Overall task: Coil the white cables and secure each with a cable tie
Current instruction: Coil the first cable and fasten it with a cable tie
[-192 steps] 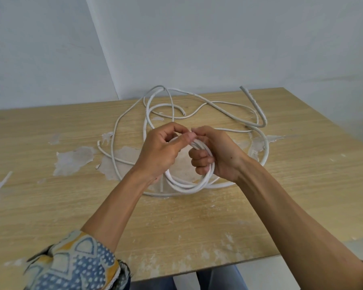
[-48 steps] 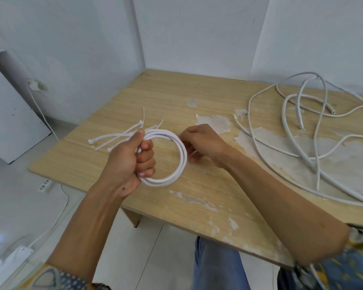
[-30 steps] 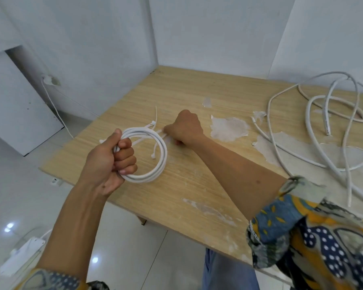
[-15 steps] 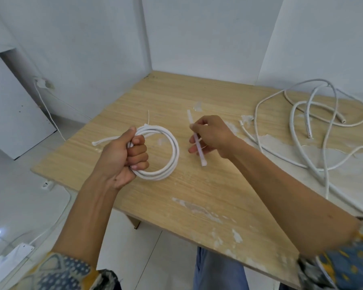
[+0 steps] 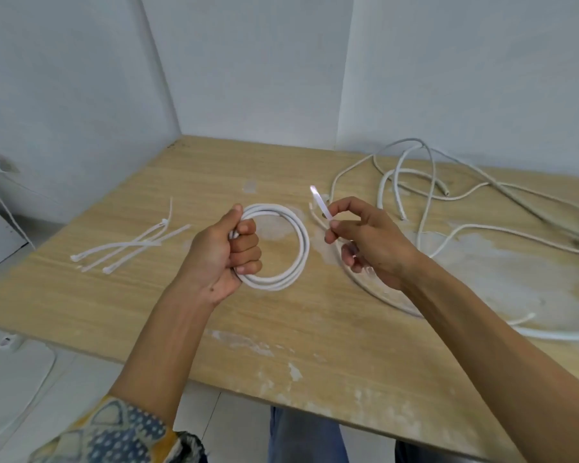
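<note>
My left hand (image 5: 222, 253) clamps the springy round coil of white cable (image 5: 283, 248); my right hand (image 5: 365, 242) pinches a thin, stiff white plastic cable tie (image 5: 320, 203) beside it, light and slippery.

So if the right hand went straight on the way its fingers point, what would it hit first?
Probably the coiled cable gripped by the left hand: the right hand, pinching a cable tie, points at its near rim. Depth is unclear.
</note>
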